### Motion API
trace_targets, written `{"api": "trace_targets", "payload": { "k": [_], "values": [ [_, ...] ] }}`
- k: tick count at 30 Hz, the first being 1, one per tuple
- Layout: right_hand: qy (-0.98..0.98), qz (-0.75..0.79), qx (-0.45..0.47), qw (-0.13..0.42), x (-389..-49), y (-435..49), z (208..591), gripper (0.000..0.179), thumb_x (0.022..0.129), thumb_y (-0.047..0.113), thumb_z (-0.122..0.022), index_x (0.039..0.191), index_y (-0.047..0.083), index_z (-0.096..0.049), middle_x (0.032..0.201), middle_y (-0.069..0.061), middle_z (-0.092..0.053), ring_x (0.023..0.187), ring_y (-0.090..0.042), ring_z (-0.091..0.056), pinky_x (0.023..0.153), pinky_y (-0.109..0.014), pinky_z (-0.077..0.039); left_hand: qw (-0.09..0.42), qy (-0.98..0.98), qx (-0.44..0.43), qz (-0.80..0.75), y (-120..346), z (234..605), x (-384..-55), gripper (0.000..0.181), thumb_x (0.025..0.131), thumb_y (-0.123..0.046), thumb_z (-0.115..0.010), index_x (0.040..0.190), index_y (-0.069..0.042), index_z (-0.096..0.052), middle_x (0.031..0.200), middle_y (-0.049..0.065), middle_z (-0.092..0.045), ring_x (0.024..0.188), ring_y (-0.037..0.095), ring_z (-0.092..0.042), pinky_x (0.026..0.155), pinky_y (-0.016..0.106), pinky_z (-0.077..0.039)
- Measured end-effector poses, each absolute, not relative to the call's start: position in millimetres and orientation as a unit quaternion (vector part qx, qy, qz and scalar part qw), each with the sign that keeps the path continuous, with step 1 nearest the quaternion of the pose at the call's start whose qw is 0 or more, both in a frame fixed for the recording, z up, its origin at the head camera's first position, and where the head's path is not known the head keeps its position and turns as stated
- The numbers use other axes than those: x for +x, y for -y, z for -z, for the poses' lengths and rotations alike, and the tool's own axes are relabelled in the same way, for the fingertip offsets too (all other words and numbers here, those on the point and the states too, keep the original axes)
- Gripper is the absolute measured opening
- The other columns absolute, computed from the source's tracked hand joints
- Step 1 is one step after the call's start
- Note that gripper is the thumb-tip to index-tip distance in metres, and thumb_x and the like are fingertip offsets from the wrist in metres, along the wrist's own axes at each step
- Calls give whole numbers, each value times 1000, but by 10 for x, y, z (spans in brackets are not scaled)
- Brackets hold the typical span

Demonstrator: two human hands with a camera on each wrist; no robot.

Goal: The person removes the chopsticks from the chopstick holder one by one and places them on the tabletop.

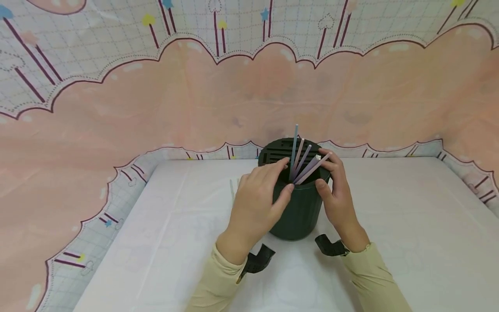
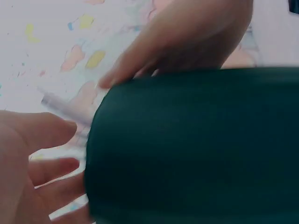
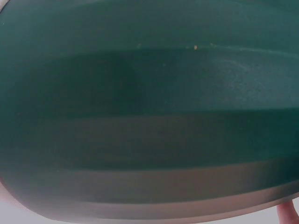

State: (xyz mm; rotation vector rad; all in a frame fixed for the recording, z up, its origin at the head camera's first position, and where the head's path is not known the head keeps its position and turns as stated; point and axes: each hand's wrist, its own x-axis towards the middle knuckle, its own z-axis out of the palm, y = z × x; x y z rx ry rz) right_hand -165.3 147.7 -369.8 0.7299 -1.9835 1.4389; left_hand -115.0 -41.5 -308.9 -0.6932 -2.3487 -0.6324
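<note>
A dark green bucket [image 1: 297,212] stands upright on the white table, with several pastel straws [image 1: 299,162] leaning out of its mouth. A slotted dark green disc [image 1: 278,149] shows at the back of the opening. My left hand [image 1: 255,199] is at the bucket's left rim beside the straws, thumb and fingers spread apart. In the left wrist view a pale straw [image 2: 67,111] juts past the rim, near the left thumb. My right hand [image 1: 338,197] holds the right side of the rim, thumb in front and fingers behind. The bucket's wall [image 3: 149,88] fills the right wrist view.
Thin pale sticks [image 1: 231,189] lie on the table [image 1: 187,242] behind the left hand, partly hidden by it. A patterned peach and white cloth [image 1: 234,99] hangs behind the table. Black straps [image 1: 259,260] stick out at both wrists.
</note>
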Motion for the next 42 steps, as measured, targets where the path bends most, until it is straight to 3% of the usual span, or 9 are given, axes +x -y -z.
{"api": "trace_targets", "payload": {
  "k": [5,12,22,30,36,42],
  "values": [
    [742,-537,277,291,-1651,-1488,3699,54,89,49,-43,120,6,-46,139,-4,-31,131,-22,-21,104,-43,-19,308,899,-249,189,274,3173,-1124,48,90,-38,-47,132,-14,-43,113,-3,-57,104,15,-47,80,42,-30],
    [738,-539,279,295,-1654,-1474,3692,55,89,49,-44,122,6,-46,139,-4,-32,132,-24,-18,105,-42,-16,343,885,-255,182,278,3189,-1135,28,92,-32,-47,111,-15,-61,100,-5,-62,96,12,-49,78,41,-32],
    [739,-540,277,292,-1638,-1477,3700,53,89,48,-44,121,6,-46,139,-3,-31,132,-23,-19,105,-38,-17,353,852,-264,284,325,3150,-1157,19,91,-23,-51,98,-11,-63,91,-3,-62,81,8,-54,67,22,-46],
    [741,-540,273,292,-1645,-1468,3694,53,88,49,-45,121,8,-47,139,-2,-31,132,-23,-20,104,-44,-19,367,799,-278,387,350,3065,-1117,16,91,-20,-52,97,-8,-61,89,-2,-61,78,6,-53,67,17,-44],
    [744,-536,273,293,-1668,-1480,3691,54,88,50,-44,121,7,-47,139,-3,-31,132,-24,-18,105,-44,-16,392,734,-323,450,419,2940,-1050,11,91,-13,-51,93,-3,-56,93,4,-61,88,12,-56,73,21,-46],
    [753,-530,266,286,-1653,-1485,3694,52,89,49,-45,122,9,-46,140,-1,-30,133,-20,-16,105,-46,-15,425,679,-319,507,534,2824,-959,22,93,-19,-48,94,3,-53,91,10,-62,88,19,-59,77,32,-49]
  ]
}}
